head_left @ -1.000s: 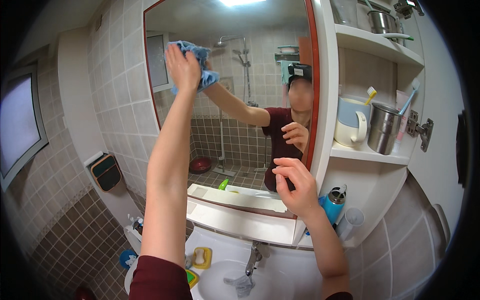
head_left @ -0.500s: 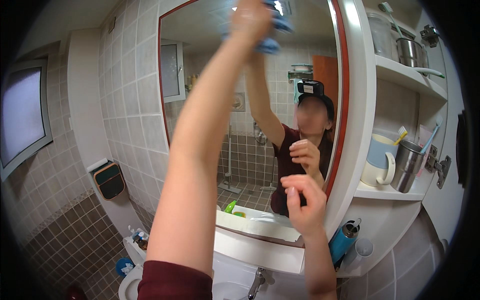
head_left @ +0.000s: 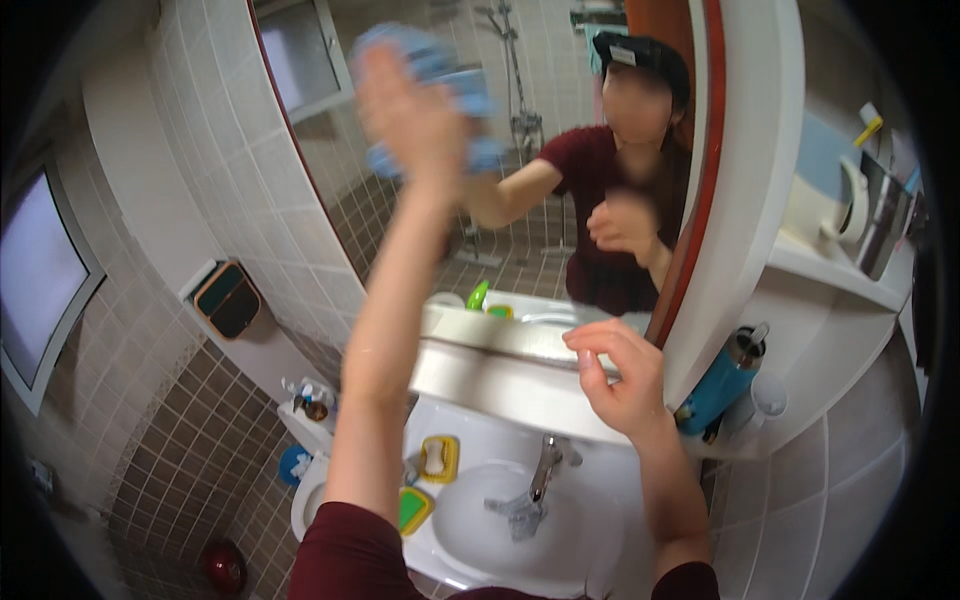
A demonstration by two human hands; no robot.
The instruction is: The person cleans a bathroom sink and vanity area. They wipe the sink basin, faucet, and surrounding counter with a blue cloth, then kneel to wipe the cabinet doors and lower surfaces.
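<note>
My left hand [head_left: 415, 125] is raised and lies on a light blue cloth [head_left: 465, 90], holding it against the upper left part of the mirror [head_left: 560, 80]. Motion blurs both, and the hand covers part of the cloth. Lower and to the right, my right hand [head_left: 622, 385] is in front of the white ledge under the mirror. Its fingers are loosely bent with the thumb apart, and nothing is in it. The mirror, edged in red, also reflects a person in a dark red shirt and a cap.
Below is a white washbasin [head_left: 470, 535] with a metal tap [head_left: 548, 465]. Two yellow-rimmed dishes, one a soap dish [head_left: 439, 460], sit left of it. A blue bottle [head_left: 722, 380] and a grey cup [head_left: 757, 408] stand on the right shelf. A toilet [head_left: 312, 495] is lower left.
My left hand has swept the cloth down and to the left over the mirror. The view has tilted down, showing more of the basin. My right hand keeps its bent pose.
</note>
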